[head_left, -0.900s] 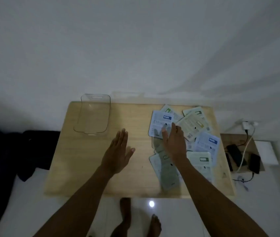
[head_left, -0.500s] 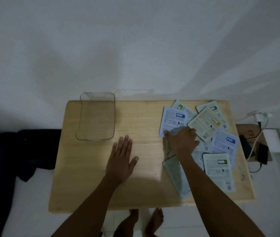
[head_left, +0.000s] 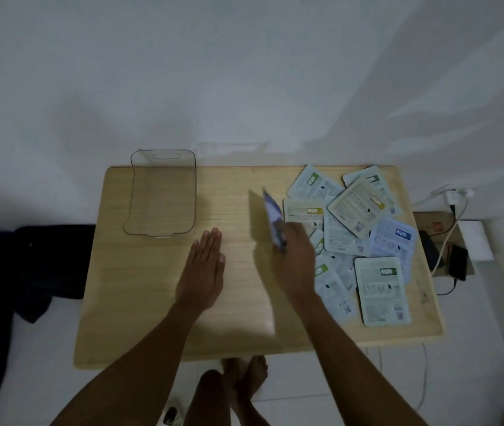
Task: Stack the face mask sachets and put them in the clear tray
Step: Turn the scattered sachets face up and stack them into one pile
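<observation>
Several pale face mask sachets (head_left: 353, 207) lie scattered and overlapping on the right half of a light wooden table (head_left: 152, 302). My right hand (head_left: 293, 265) holds one sachet with a blue label (head_left: 272, 219) lifted on edge, blurred by motion, left of the pile. My left hand (head_left: 203, 272) lies flat on the table, fingers together, holding nothing. The clear tray (head_left: 161, 192) stands at the table's back left with nothing in it, apart from both hands.
The table stands against a white wall. A low side stand at the right holds a dark phone (head_left: 456, 262), a charger (head_left: 453, 196) and white cables. Dark cloth (head_left: 29, 265) lies on the floor at the left. My bare feet (head_left: 244, 385) show below the table's front edge.
My right hand gripped a blue-label sachet from the pile's left edge, lifted it on edge and moved it left. My left hand stayed flat on the table. The camera view shifted.
</observation>
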